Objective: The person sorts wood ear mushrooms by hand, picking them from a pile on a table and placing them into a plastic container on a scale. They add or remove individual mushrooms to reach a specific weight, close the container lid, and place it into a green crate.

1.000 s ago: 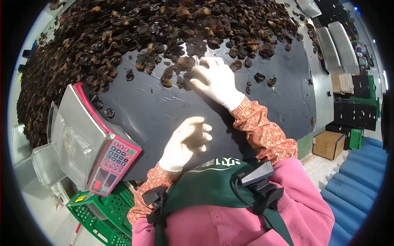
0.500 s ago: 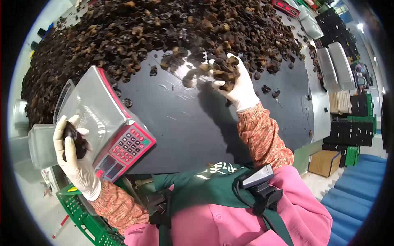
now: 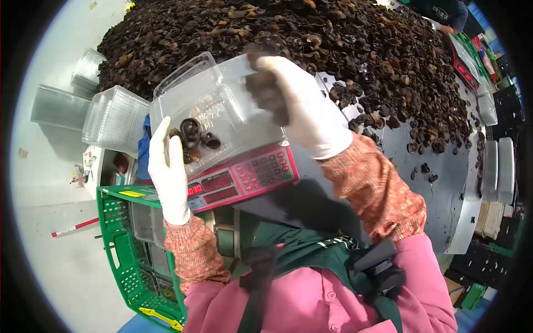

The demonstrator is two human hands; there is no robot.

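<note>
My gloved left hand [image 3: 170, 180] is at the left side of a clear plastic tray [image 3: 233, 105], its fingers closed around the edge of some dark wood ear mushrooms [image 3: 190, 132]. Several pieces lie in that tray; the fingertips are partly hidden. Beneath it sits a red-framed digital scale [image 3: 244, 180] with lit red digits. My gloved right hand [image 3: 308, 108] grips a bunch of wood ear mushrooms [image 3: 269, 94], blurred by motion, above the tray's right side. A great heap of wood ear mushrooms [image 3: 222, 33] covers the far part of the table.
Stacked clear trays [image 3: 116, 119] stand left of the scale. A green crate [image 3: 125, 266] is below at the left. Loose pieces dot the dark tabletop [image 3: 433, 155] on the right. Another red scale [image 3: 465, 72] and a co-worker's arm [image 3: 458, 19] show at the far right.
My right hand has moved from the heap's edge to above the tray, carrying its bunch. My left hand has come in to the tray with its pieces. The view has turned left.
</note>
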